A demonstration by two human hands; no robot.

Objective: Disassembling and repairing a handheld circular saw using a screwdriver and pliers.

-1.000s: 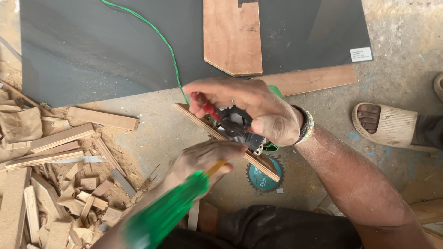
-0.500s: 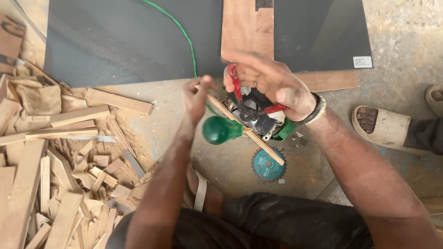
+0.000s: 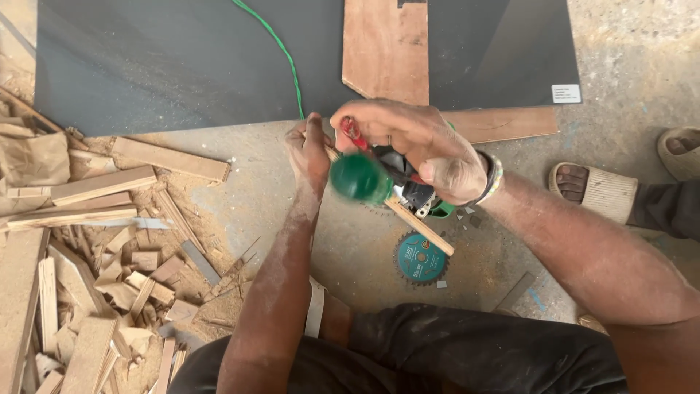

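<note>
My right hand [image 3: 419, 146] grips a black and green power tool [image 3: 415, 195] from above, and a red part [image 3: 351, 131] shows at my fingertips. My left hand [image 3: 310, 149] is closed at the tool's left side, on a screwdriver whose green handle [image 3: 357, 179] points up at the camera and is blurred. A thin wooden strip [image 3: 423, 230] lies slanted under the tool. A teal circular saw blade [image 3: 421, 257] rests flat on the concrete floor just below it. My hands hide most of the tool.
Wood offcuts and shavings [image 3: 95, 248] are piled at the left. A dark sheet [image 3: 182, 66] with a plywood board [image 3: 386, 47] on it lies beyond, crossed by a green cable [image 3: 281, 51]. Another person's sandalled foot [image 3: 587, 188] is at the right.
My left hand has swung the green-handled screwdriver up from below the tool to its left side. The right hand has stayed on the tool.
</note>
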